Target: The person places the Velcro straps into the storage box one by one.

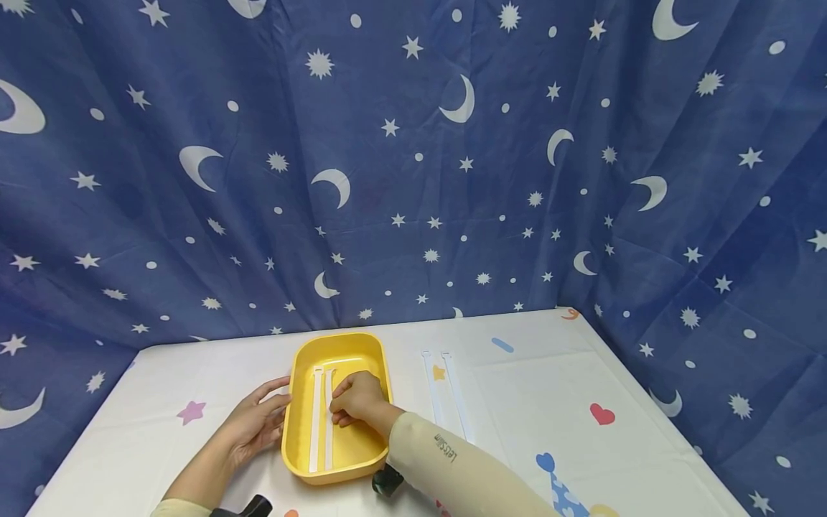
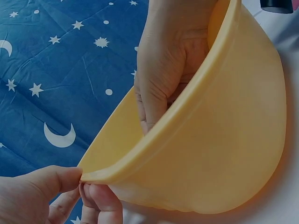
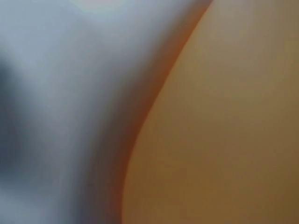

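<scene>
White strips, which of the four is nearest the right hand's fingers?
The right strip of the pair inside the yellow tray, at the fingertips of the right hand. The left strip lies farther off; the other two strips lie on the tablecloth.

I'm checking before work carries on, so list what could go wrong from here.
The table straps run up to the right sleeve in the head view; it might brush them askew.
The right hand touches one strap inside the tray; a slip could push it into the neighbouring strap.
The left hand pinches the tray's rim; a tug could tilt the tray.
</scene>
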A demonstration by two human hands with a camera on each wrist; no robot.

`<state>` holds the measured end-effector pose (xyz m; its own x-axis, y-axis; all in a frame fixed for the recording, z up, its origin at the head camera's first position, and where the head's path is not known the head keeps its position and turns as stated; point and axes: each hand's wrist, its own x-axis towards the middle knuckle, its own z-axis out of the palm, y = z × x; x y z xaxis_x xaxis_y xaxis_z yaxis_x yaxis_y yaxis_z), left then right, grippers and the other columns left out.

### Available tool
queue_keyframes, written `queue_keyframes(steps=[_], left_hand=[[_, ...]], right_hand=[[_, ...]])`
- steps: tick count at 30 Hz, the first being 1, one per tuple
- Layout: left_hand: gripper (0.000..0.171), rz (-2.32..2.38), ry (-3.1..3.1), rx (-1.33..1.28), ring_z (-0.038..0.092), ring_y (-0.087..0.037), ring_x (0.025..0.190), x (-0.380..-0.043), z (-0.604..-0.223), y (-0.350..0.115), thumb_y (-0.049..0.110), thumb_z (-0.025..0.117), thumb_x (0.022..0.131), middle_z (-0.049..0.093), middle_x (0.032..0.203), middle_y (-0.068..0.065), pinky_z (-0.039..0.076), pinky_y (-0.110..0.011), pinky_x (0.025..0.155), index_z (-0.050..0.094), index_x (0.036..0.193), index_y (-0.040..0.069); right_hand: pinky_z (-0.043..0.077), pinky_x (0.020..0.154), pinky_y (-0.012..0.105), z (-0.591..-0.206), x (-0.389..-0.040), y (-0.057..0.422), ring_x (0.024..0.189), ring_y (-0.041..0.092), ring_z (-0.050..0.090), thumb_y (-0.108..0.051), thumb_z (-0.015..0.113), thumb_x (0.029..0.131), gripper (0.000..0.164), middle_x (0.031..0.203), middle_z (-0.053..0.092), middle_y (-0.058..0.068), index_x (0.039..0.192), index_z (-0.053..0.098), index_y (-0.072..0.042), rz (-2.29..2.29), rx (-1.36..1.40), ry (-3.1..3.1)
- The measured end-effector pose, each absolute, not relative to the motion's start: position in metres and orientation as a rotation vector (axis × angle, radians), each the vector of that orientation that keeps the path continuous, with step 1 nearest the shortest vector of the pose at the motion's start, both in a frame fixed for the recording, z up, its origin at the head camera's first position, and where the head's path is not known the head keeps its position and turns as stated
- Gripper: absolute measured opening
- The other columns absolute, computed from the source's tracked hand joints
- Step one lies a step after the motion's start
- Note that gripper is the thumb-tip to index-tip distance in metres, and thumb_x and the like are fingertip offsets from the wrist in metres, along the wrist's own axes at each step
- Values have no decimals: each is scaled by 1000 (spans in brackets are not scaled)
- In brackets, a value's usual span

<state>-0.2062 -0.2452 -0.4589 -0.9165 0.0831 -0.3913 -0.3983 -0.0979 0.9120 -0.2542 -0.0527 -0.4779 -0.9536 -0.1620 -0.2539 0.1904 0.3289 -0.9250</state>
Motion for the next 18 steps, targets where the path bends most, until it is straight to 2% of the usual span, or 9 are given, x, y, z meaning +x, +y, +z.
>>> queue_keyframes(steps=[9, 18], left_hand=[[60, 2093, 1857, -354, 63, -4, 70, -207, -457, -245, 16, 53, 100, 64, 91, 1, 55, -16, 55, 26, 153, 11], [61, 2080, 1881, -343, 62, -4, 72, -206, -460, -244, 15, 54, 99, 64, 91, 0, 55, -16, 56, 26, 153, 9]], right_hand=[[56, 43, 30, -478, -257, -55, 45, 19, 65, 11, 77, 72, 24, 52, 64, 11, 71, 59, -5, -1680, 58, 2316], [60, 50, 33, -462, -251, -49, 47, 16, 62, 8, 75, 76, 18, 60, 67, 13, 76, 61, -4, -1679, 27, 2244]])
